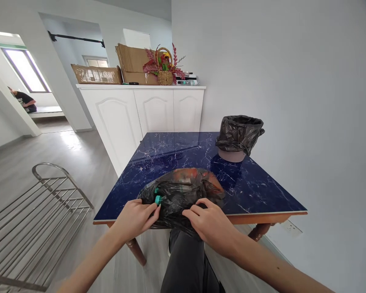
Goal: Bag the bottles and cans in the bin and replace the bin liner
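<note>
A thin black plastic bag (177,199) with things inside lies at the near edge of the blue marbled table (173,142). Orange-red shapes show through its far side. A bottle with a teal cap (158,200) pokes out of the bag on the left; a second teal spot sits just behind it. My left hand (138,215) is closed at the bag's left edge, its fingertips by the teal cap. My right hand (205,217) pinches the bag's near right side with curled fingers.
A bin lined with a black bag (239,134) stands at the table's right. Behind are a white cabinet (154,108), cardboard boxes (97,74) and a flower basket (165,77). A metal rack (49,211) stands left. A person (26,101) sits in a far room.
</note>
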A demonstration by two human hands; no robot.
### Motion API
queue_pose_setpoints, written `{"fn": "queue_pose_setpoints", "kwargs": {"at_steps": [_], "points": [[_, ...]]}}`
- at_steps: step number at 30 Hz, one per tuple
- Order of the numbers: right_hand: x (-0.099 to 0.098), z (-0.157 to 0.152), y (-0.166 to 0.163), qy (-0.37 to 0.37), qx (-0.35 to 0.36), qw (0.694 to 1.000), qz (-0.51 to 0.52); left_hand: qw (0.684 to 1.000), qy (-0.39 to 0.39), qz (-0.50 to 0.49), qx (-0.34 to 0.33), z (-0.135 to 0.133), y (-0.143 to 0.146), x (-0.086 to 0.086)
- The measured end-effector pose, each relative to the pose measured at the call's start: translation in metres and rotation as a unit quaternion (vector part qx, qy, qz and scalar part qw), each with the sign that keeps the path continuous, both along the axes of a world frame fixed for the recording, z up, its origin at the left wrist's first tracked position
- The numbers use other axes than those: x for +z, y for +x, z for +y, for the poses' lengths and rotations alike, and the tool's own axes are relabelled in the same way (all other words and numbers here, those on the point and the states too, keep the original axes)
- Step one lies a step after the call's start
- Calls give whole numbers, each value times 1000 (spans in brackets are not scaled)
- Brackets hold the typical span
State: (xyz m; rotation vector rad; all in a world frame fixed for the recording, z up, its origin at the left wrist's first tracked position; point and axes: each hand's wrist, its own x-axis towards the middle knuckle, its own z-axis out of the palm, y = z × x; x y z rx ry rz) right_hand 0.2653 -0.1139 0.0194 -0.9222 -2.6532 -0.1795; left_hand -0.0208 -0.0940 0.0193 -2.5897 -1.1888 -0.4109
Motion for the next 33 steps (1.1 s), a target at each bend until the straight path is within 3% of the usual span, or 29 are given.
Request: {"fn": "queue_pose_setpoints", "kwargs": {"at_steps": [4, 8, 16, 19, 23, 26, 29, 33], "points": [[-7, -4, 6, 16, -66, 997, 27, 996, -10, 44, 77, -4, -18, -12], [-9, -5, 9, 18, -67, 997, 36, 991, -50, 3, 126, -4, -23, -14], [-10, -1, 15, -30, -101, 994, 15, 996, -69, -16, 58, 16, -16, -12], [-13, 4, 25, -49, -119, 992, 14, 993, -100, -52, 45, 19, -15, -1], [-18, 14, 39, -80, -150, 984, 54, 976, -139, -165, 27, 17, -17, 30], [-25, 24, 43, -102, -165, 977, 88, 947, -155, -274, 57, 16, -14, 54], [-33, 35, 44, -111, -180, 971, 111, 895, -134, -421, 58, 17, -6, 72], [-50, 53, 49, -104, -192, 964, 149, 761, -20, -648, -14, 33, 0, 101]]}}
